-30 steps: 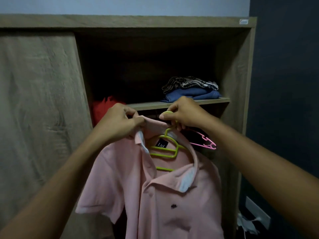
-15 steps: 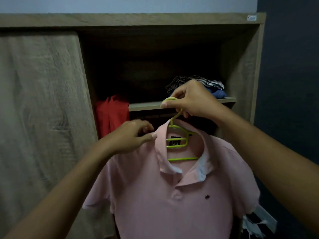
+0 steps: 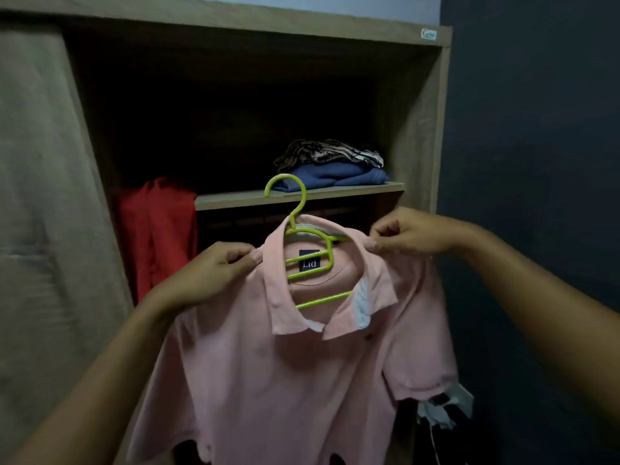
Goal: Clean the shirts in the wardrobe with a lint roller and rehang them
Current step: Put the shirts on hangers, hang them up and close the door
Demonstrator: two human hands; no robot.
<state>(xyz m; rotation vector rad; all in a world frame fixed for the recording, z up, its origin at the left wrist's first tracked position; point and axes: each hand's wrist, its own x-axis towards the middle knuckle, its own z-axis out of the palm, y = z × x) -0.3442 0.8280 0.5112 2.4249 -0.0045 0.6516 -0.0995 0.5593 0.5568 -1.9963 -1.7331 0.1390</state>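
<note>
Pink polo shirt (image 3: 285, 380), soft knit, on green plastic hanger (image 3: 303, 260).

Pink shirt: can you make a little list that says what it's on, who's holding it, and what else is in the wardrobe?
shirt: pink polo shirt, on a green hanger
hanger hook: free, on no rail
left hand: pinches left shoulder
right hand: pinches right shoulder
shelf: folded clothes
hanging at left: red garment
lint roller: not visible

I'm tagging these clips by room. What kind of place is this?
Probably a bedroom, at an open wooden wardrobe: folded clothes on its shelf, a red garment hanging inside.
</note>
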